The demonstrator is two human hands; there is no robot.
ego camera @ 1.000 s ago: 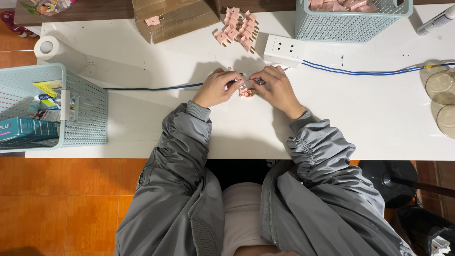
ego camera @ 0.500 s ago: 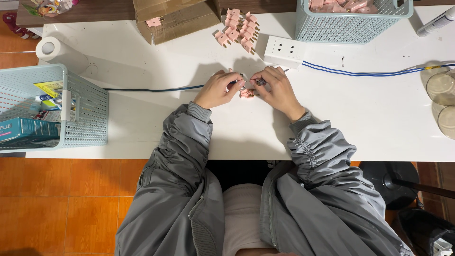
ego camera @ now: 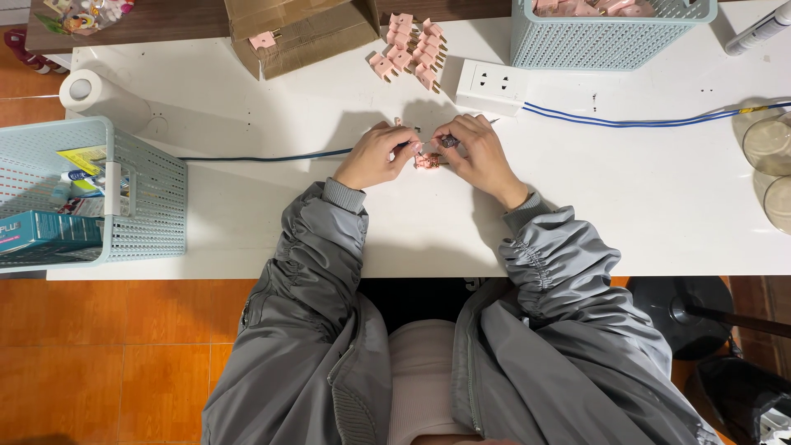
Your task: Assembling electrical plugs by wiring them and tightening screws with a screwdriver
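far left of our left hand (ego camera: 375, 156) sits a mesh basket (ego camera: 144, 194). both hands, left and right hand (ego camera: 478, 152), curl closed, pinching a small pink plug (ego camera: 426, 161) between them. beyond lie pink plugs (ego camera: 412, 49), a power strip (ego camera: 492, 86), all on the white table (ego camera: 643, 198).

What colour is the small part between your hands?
Pink, the small part matches the loose plugs behind; head view.

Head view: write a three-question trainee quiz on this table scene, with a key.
1. True or false: both hands meet over the small pink part.
2. The loose pink plugs lie: A) in the left basket, B) on the table beside the white socket block, C) on the floor.
3. What stands at the table's far left corner?

Key: 1 true. 2 B. 3 A white paper roll.
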